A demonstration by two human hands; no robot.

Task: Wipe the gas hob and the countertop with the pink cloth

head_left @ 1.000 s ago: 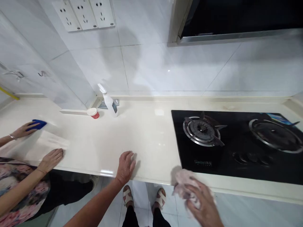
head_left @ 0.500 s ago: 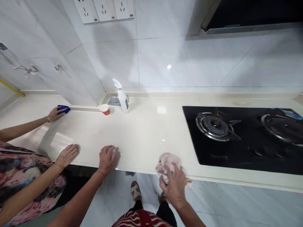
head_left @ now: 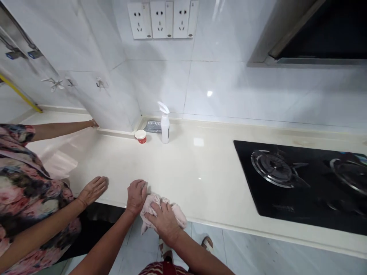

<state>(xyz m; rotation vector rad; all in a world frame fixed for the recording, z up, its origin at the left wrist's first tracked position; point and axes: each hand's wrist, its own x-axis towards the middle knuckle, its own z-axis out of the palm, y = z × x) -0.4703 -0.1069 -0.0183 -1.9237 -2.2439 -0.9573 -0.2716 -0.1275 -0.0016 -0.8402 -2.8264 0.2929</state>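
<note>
A crumpled pale pink cloth (head_left: 179,214) lies on the front edge of the white countertop (head_left: 183,168), with one corner hanging over. My right hand (head_left: 165,221) presses down on it, fingers bent into its folds. Just left of the cloth, my left hand (head_left: 137,195) leans on the countertop near the edge. It holds nothing; its fingers are slightly curved and rest on the surface. Behind my hands stand a white spray bottle (head_left: 165,129) and a small red and white tub (head_left: 140,136).
A co-worker in a flowered top (head_left: 20,179) stands at left, one hand (head_left: 94,190) flat on the countertop, the other reaching behind the wall corner. A black gas hob (head_left: 301,206) sits at right. A grey packet (head_left: 153,126) lies by the tiled wall, below sockets (head_left: 161,19).
My right hand has slid the cloth left along the counter edge, up beside my left hand. The co-worker's far hand has moved behind the wall corner. The view has shifted somewhat.
</note>
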